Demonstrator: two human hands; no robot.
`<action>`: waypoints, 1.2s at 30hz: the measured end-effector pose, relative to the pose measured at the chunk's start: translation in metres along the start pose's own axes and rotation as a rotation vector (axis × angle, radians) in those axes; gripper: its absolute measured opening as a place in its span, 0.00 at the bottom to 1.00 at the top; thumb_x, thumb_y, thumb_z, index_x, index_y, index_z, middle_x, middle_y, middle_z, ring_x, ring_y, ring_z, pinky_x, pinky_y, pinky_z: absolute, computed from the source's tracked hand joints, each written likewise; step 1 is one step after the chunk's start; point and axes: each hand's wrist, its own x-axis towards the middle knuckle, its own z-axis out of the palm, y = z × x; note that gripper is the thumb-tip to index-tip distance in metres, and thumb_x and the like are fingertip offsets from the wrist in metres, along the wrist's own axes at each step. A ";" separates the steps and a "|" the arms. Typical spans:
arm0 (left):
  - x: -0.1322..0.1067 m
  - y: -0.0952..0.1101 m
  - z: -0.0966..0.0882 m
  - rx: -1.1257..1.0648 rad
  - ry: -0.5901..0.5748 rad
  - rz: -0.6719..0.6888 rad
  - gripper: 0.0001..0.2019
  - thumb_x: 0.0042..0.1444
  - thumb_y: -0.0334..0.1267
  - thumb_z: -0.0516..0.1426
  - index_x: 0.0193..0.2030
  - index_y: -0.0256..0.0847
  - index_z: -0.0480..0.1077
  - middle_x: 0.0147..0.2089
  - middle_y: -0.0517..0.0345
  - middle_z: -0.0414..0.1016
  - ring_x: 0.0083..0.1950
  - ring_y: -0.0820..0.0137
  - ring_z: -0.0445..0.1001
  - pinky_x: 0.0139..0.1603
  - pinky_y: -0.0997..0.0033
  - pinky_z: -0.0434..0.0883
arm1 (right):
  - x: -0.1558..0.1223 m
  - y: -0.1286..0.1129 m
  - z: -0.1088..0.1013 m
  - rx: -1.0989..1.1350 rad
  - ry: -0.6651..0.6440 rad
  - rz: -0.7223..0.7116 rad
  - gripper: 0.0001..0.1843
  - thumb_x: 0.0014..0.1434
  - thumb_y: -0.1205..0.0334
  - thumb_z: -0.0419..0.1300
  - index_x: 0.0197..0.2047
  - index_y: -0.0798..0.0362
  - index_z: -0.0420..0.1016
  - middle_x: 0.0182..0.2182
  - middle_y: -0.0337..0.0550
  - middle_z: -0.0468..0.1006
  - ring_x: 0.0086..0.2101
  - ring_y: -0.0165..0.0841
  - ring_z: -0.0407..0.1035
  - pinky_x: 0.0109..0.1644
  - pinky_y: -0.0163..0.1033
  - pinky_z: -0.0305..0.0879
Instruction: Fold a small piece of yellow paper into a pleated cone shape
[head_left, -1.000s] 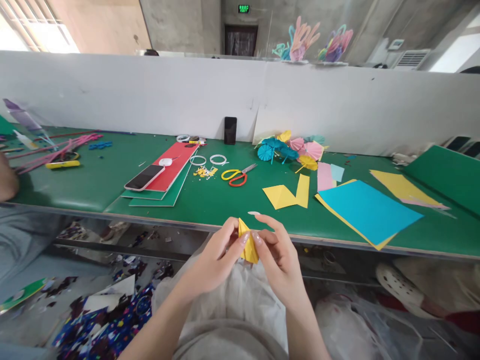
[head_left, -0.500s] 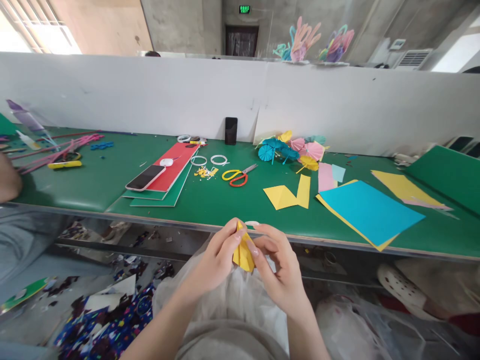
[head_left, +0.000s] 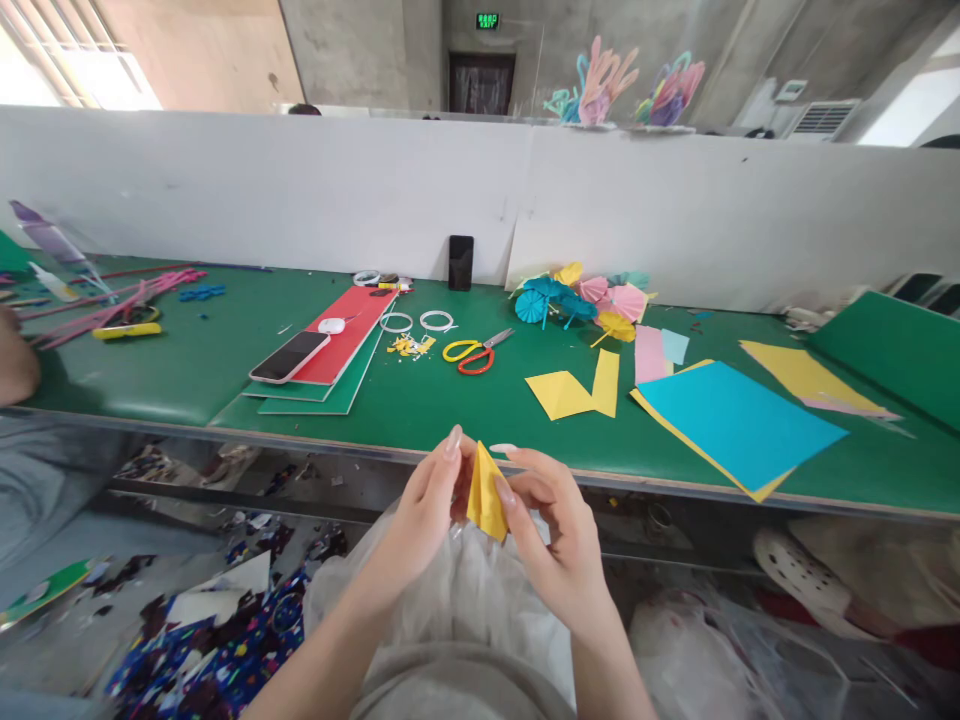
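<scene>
A small piece of folded yellow paper (head_left: pixel 486 500), pleated to a point at the top, is upright over my lap in front of the table edge. My right hand (head_left: pixel 551 530) pinches its right side between thumb and fingers. At its left edge is my left hand (head_left: pixel 431 500), thumb raised off the paper and fingers curled partly behind it; whether those fingers touch it is hidden. Beyond my hands, scissors (head_left: pixel 478 352) with one yellow and one red handle lie on the green table (head_left: pixel 420 420). Yellow paper pieces (head_left: pixel 561 394) lie to their right.
Blue sheets (head_left: pixel 739 425) over yellow ones lie at right, near small paper umbrellas (head_left: pixel 551 302). Left of the scissors are paper scraps (head_left: pixel 411 346), white rings (head_left: pixel 436 321) and a phone (head_left: pixel 290 357) on red and green boards. Someone's arm (head_left: pixel 15 360) rests at far left.
My left thumb has lifted off the folded yellow paper and moved up and left, uncovering more of its front. My right hand keeps its pinch.
</scene>
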 end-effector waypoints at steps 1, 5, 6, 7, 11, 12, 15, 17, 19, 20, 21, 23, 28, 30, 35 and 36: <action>-0.002 0.000 0.000 0.048 -0.035 0.023 0.21 0.59 0.57 0.47 0.29 0.40 0.60 0.22 0.66 0.55 0.22 0.77 0.54 0.21 0.77 0.54 | 0.000 0.000 0.001 -0.004 0.025 0.008 0.14 0.64 0.67 0.52 0.52 0.45 0.63 0.28 0.37 0.75 0.28 0.31 0.71 0.31 0.35 0.67; -0.007 -0.001 0.004 0.225 -0.072 0.071 0.15 0.61 0.50 0.49 0.31 0.41 0.59 0.24 0.67 0.55 0.23 0.78 0.55 0.23 0.77 0.55 | 0.002 0.004 0.003 -0.006 0.130 0.054 0.10 0.64 0.65 0.52 0.48 0.48 0.68 0.27 0.39 0.75 0.29 0.32 0.72 0.29 0.34 0.68; -0.008 -0.001 0.005 0.248 -0.067 0.075 0.14 0.62 0.49 0.49 0.32 0.41 0.59 0.24 0.67 0.56 0.23 0.78 0.56 0.23 0.77 0.56 | 0.002 0.004 0.003 -0.002 0.149 0.057 0.09 0.64 0.65 0.52 0.47 0.48 0.69 0.29 0.40 0.76 0.30 0.31 0.72 0.30 0.34 0.68; -0.009 -0.002 0.007 0.260 -0.059 0.082 0.14 0.62 0.48 0.48 0.32 0.41 0.59 0.25 0.67 0.56 0.23 0.78 0.57 0.24 0.77 0.56 | 0.002 0.005 0.003 0.005 0.158 0.057 0.09 0.64 0.64 0.52 0.46 0.48 0.70 0.32 0.42 0.77 0.31 0.31 0.73 0.30 0.34 0.69; -0.007 -0.002 0.008 0.123 -0.064 0.052 0.13 0.62 0.48 0.48 0.33 0.41 0.58 0.25 0.66 0.59 0.22 0.79 0.58 0.22 0.79 0.57 | 0.001 0.003 0.000 0.117 0.037 0.076 0.11 0.64 0.63 0.53 0.46 0.46 0.73 0.43 0.44 0.76 0.33 0.31 0.73 0.30 0.34 0.72; -0.006 -0.001 0.006 0.063 -0.088 0.027 0.13 0.62 0.49 0.49 0.33 0.41 0.58 0.25 0.67 0.59 0.21 0.79 0.58 0.21 0.79 0.56 | 0.001 0.002 -0.001 0.166 -0.014 0.083 0.11 0.64 0.63 0.54 0.48 0.45 0.73 0.44 0.44 0.76 0.32 0.30 0.73 0.30 0.34 0.72; -0.004 0.002 0.001 -0.060 -0.157 -0.036 0.14 0.61 0.49 0.50 0.33 0.41 0.58 0.23 0.67 0.59 0.18 0.80 0.57 0.17 0.81 0.54 | -0.001 -0.001 -0.004 0.284 -0.143 0.093 0.16 0.62 0.64 0.55 0.53 0.42 0.69 0.44 0.42 0.75 0.28 0.28 0.72 0.31 0.34 0.73; -0.004 0.003 -0.001 -0.088 -0.173 -0.048 0.14 0.61 0.50 0.50 0.34 0.41 0.58 0.22 0.67 0.60 0.18 0.81 0.57 0.16 0.82 0.52 | -0.002 -0.002 -0.006 0.315 -0.187 0.092 0.20 0.62 0.65 0.55 0.57 0.41 0.66 0.43 0.42 0.75 0.29 0.28 0.71 0.31 0.35 0.73; -0.005 0.002 -0.002 -0.083 -0.163 -0.038 0.14 0.61 0.50 0.50 0.35 0.41 0.59 0.23 0.66 0.60 0.18 0.81 0.58 0.15 0.82 0.52 | -0.003 -0.003 -0.007 0.320 -0.195 0.092 0.21 0.63 0.66 0.54 0.58 0.41 0.65 0.38 0.41 0.75 0.29 0.29 0.71 0.32 0.35 0.73; -0.005 0.002 -0.002 -0.065 -0.152 -0.025 0.14 0.61 0.50 0.50 0.35 0.41 0.59 0.23 0.66 0.60 0.18 0.81 0.58 0.16 0.82 0.53 | -0.002 -0.003 -0.007 0.312 -0.190 0.091 0.21 0.63 0.66 0.53 0.58 0.41 0.65 0.36 0.40 0.75 0.29 0.29 0.71 0.32 0.35 0.73; -0.005 0.001 -0.002 -0.042 -0.140 -0.009 0.13 0.62 0.49 0.49 0.35 0.41 0.60 0.23 0.66 0.60 0.18 0.81 0.58 0.16 0.82 0.54 | -0.002 -0.003 -0.007 0.297 -0.180 0.087 0.21 0.63 0.66 0.53 0.58 0.41 0.65 0.34 0.40 0.75 0.29 0.29 0.71 0.33 0.35 0.73; -0.005 -0.001 0.000 0.003 -0.125 0.022 0.13 0.62 0.49 0.49 0.36 0.41 0.60 0.23 0.67 0.59 0.19 0.81 0.58 0.17 0.82 0.55 | -0.002 -0.003 -0.005 0.251 -0.147 0.076 0.21 0.64 0.67 0.51 0.58 0.40 0.65 0.35 0.40 0.75 0.28 0.28 0.70 0.33 0.35 0.72; -0.004 -0.003 0.002 0.011 -0.099 0.050 0.13 0.62 0.49 0.49 0.38 0.40 0.60 0.24 0.67 0.59 0.19 0.81 0.57 0.18 0.82 0.55 | -0.002 0.001 0.000 0.134 -0.051 0.050 0.22 0.65 0.68 0.49 0.58 0.36 0.64 0.52 0.42 0.70 0.30 0.27 0.70 0.33 0.34 0.73; -0.003 -0.003 0.001 0.021 -0.104 0.054 0.12 0.62 0.48 0.49 0.42 0.41 0.61 0.23 0.68 0.58 0.18 0.82 0.54 0.17 0.82 0.53 | -0.001 0.003 0.001 0.061 -0.039 0.018 0.24 0.64 0.69 0.49 0.60 0.36 0.63 0.51 0.42 0.71 0.30 0.27 0.70 0.33 0.34 0.72; -0.005 -0.002 -0.003 0.091 -0.137 0.066 0.19 0.63 0.47 0.49 0.57 0.42 0.59 0.21 0.69 0.54 0.20 0.79 0.53 0.19 0.80 0.54 | 0.001 0.009 -0.001 -0.090 0.036 -0.040 0.24 0.64 0.70 0.49 0.59 0.38 0.65 0.36 0.40 0.73 0.28 0.29 0.68 0.31 0.36 0.70; -0.005 -0.001 -0.003 0.092 -0.149 0.066 0.20 0.63 0.46 0.49 0.58 0.42 0.58 0.21 0.69 0.55 0.20 0.79 0.54 0.20 0.79 0.55 | 0.002 0.009 -0.002 -0.100 0.051 -0.052 0.24 0.64 0.70 0.49 0.59 0.37 0.65 0.34 0.39 0.72 0.28 0.29 0.67 0.31 0.36 0.70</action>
